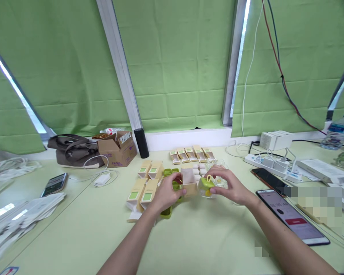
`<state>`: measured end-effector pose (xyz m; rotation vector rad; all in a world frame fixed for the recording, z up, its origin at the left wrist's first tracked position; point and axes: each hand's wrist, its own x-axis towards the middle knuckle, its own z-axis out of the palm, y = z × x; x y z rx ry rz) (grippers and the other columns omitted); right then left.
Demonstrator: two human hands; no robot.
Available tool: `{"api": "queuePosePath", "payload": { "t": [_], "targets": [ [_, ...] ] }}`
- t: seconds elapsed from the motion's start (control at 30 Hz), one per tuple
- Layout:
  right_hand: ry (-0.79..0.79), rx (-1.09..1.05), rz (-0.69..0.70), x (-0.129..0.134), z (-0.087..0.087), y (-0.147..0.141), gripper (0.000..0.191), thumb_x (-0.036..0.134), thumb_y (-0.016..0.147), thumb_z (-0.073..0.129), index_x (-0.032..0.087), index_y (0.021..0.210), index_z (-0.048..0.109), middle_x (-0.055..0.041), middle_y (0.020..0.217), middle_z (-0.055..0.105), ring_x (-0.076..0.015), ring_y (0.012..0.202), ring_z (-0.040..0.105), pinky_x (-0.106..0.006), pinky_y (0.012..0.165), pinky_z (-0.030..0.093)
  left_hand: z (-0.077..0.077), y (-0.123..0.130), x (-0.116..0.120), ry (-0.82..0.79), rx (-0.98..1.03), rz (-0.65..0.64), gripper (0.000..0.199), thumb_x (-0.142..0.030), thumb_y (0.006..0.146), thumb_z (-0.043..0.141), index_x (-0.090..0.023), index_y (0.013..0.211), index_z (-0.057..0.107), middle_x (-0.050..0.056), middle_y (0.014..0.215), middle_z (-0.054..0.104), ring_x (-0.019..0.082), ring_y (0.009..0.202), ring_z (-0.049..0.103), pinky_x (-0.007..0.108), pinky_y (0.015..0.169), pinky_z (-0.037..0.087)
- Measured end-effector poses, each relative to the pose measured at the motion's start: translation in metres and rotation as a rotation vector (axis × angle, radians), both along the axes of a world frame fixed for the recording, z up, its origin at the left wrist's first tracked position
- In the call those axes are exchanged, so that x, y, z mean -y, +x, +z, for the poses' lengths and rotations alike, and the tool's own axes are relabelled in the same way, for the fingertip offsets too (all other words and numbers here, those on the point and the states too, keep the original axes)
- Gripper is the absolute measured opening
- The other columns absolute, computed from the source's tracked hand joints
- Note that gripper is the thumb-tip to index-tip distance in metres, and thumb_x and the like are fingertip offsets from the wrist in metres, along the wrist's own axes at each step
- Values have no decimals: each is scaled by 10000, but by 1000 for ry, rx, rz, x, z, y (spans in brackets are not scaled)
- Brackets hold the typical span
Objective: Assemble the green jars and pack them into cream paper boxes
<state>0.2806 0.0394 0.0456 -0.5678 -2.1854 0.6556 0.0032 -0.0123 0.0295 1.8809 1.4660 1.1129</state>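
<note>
My left hand has its fingers closed round a small open kraft paper box, its pale inside facing me. Just right of the box, my right hand grips a small clear container with a green lid; a yellow loop stands on the lid and something yellow shows inside. Behind the two held things are several white rolls and some clear plastic cups. Green square trays lie partly hidden behind my left hand. Several kraft boxes with green labels stand left of that hand.
More kraft boxes form a row at the back. A phone showing a timer lies near my right forearm, beside a dark phone and a power strip. Further left are a cardboard box, black cylinder and grey bag.
</note>
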Motion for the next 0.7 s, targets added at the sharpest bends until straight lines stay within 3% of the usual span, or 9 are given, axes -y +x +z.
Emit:
{"api": "queuePosePath", "payload": {
  "t": [0.17, 0.37, 0.53, 0.6, 0.7],
  "targets": [
    [-74, -302, -17, -5, -8, 5, 361, 558, 896, 754, 242, 1069, 729, -94, 1070, 722, -292, 1014, 640, -417, 896, 505, 1, 5, 8, -93, -219, -94, 444, -278, 706, 829, -223, 1134, 725, 67, 1093, 750, 298, 1064, 653, 398, 959, 492],
    [-57, -301, -51, -3, -13, -4, 283, 493, 905, 770, 240, 1025, 724, -84, 1068, 729, -283, 1031, 654, -403, 918, 508, 6, 8, 12, -148, -402, -127, 469, -325, 668, 877, -218, 1090, 705, 67, 1075, 719, 327, 1074, 606, 420, 972, 445],
    [-23, -277, -101, 2, -13, -10, 291, 496, 924, 744, 231, 1045, 727, -83, 1060, 726, -264, 988, 644, -376, 866, 510, 7, 5, 13, -133, -343, -94, 787, -452, 645, 916, -232, 1318, 573, 126, 1273, 631, 367, 1177, 562, 446, 958, 475],
    [-14, -271, -116, 3, -14, -12, 297, 505, 929, 732, 228, 1037, 730, -78, 1024, 727, -243, 914, 630, -358, 804, 513, 7, 4, 13, -38, -211, -97, 659, -505, 772, 831, -251, 1308, 544, 117, 1291, 619, 331, 1195, 562, 436, 977, 484],
    [-29, -277, -109, 6, -13, -15, 297, 508, 940, 715, 223, 1022, 734, -76, 1005, 725, -211, 820, 611, -327, 702, 507, 7, 6, 12, 182, -24, -118, 305, -453, 923, 700, -239, 1120, 609, 91, 1181, 633, 268, 1155, 591, 412, 1021, 483]
  ]
}}
